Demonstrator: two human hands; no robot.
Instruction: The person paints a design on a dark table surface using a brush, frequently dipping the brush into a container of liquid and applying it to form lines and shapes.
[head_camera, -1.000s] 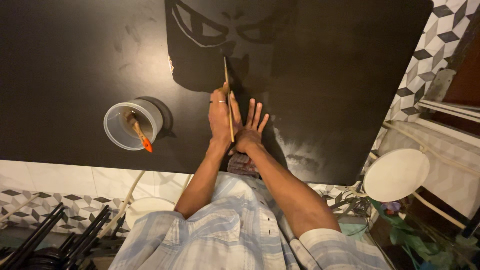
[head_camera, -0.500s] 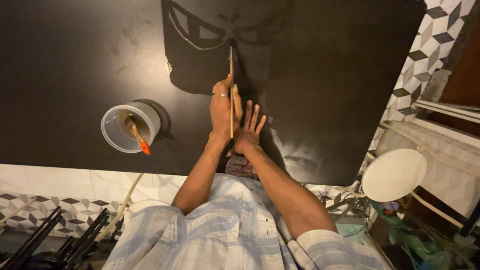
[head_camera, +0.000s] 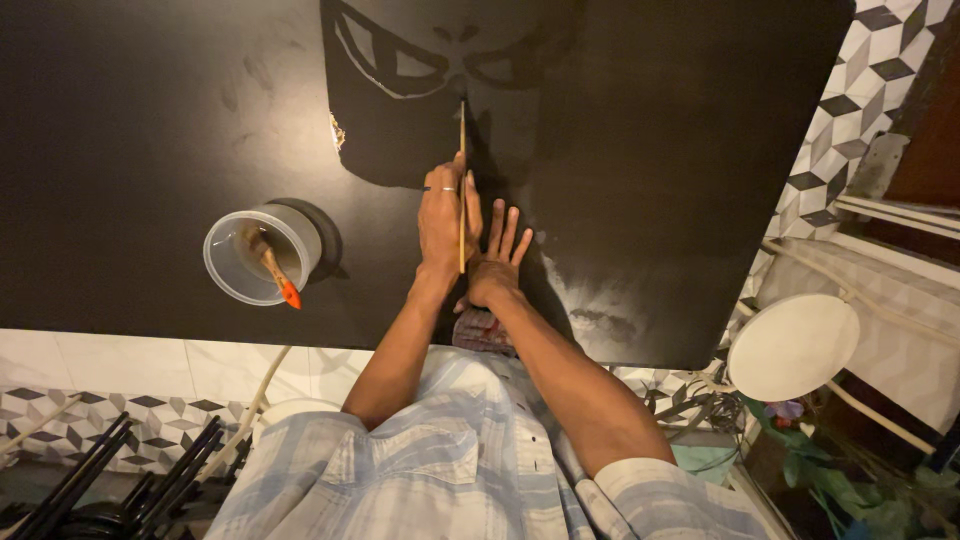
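My left hand (head_camera: 443, 220), with a ring on one finger, grips a thin wooden paintbrush (head_camera: 462, 180). The brush tip touches a dark painted sheet (head_camera: 430, 120) that shows pale outlines of a mask-like face. My right hand (head_camera: 497, 262) lies flat on the black table (head_camera: 130, 130) just right of the left hand, fingers spread and holding nothing. Both hands sit at the sheet's lower edge.
A clear plastic cup (head_camera: 226, 262) holding an orange-tipped brush (head_camera: 272, 268) stands on the table to the left. A pale smudge (head_camera: 590, 300) marks the table's near right. A round white stool (head_camera: 792, 346), plants, patterned floor tiles and black chair legs (head_camera: 110, 480) surround the table.
My left hand has slid a little farther up the sheet with the brush, whose tip now reaches between the painted eyes. The right hand stays flat.
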